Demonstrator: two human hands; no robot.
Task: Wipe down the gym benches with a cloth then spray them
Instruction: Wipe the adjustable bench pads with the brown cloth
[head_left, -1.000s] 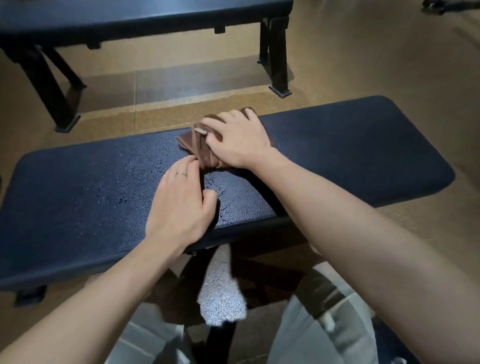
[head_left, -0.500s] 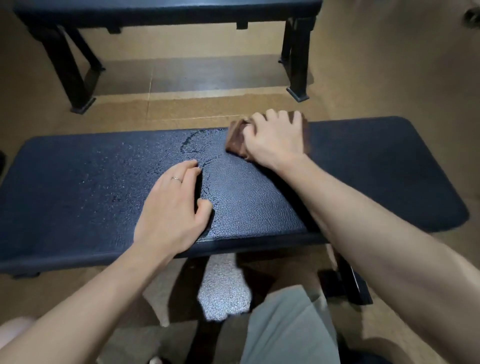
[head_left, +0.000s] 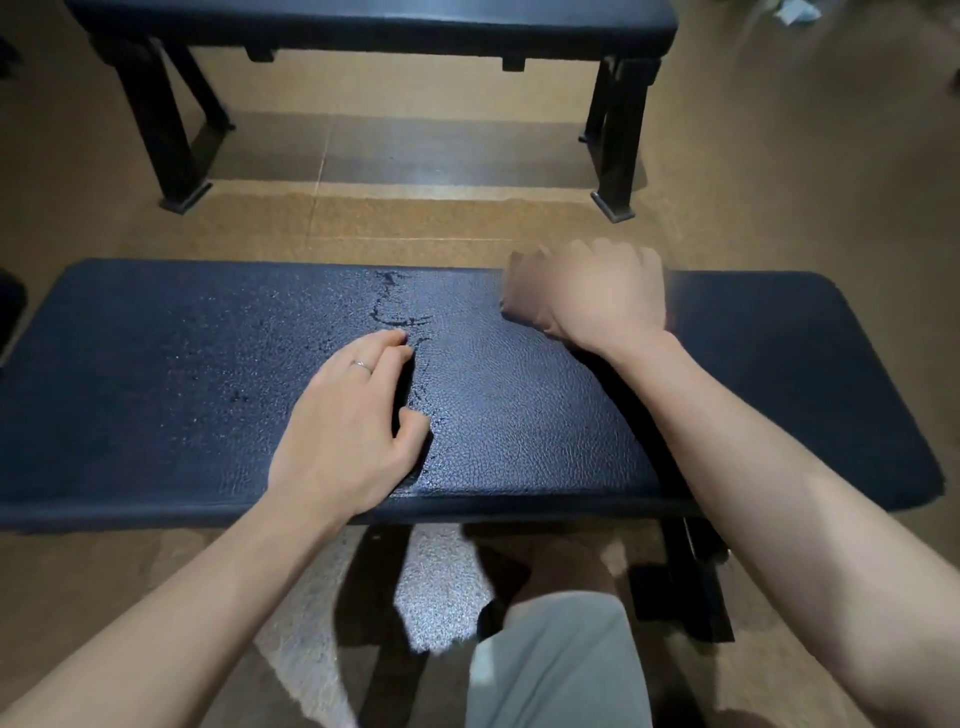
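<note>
From the head view, a dark padded desk (head_left: 519, 415) runs across the frame, its leathery top beaded with droplets (head_left: 218, 353) on the left half and smooth and sheeny toward the middle, with a thin wet line (head_left: 387, 306) curving between the two.

The left hand (head_left: 345, 431) lies flat on the top near the front edge, fingers straight and close together, thumb out to the side, holding nothing; a ring (head_left: 361, 366) sits on one finger.

The right hand (head_left: 587, 291) is at the far edge of the top, blurred by motion, knuckles up and fingers curled downward. The cloth is hidden under it (only a faint reddish smear (head_left: 672, 306) shows at its right side), so I cannot tell whether that grip is clamped on the cloth or merely pressing it.

Beyond, a second desk (head_left: 363, 21) stands on black legs on the tan floor (head_left: 779, 156). A grey trouser knee (head_left: 561, 660) shows at the bottom.
</note>
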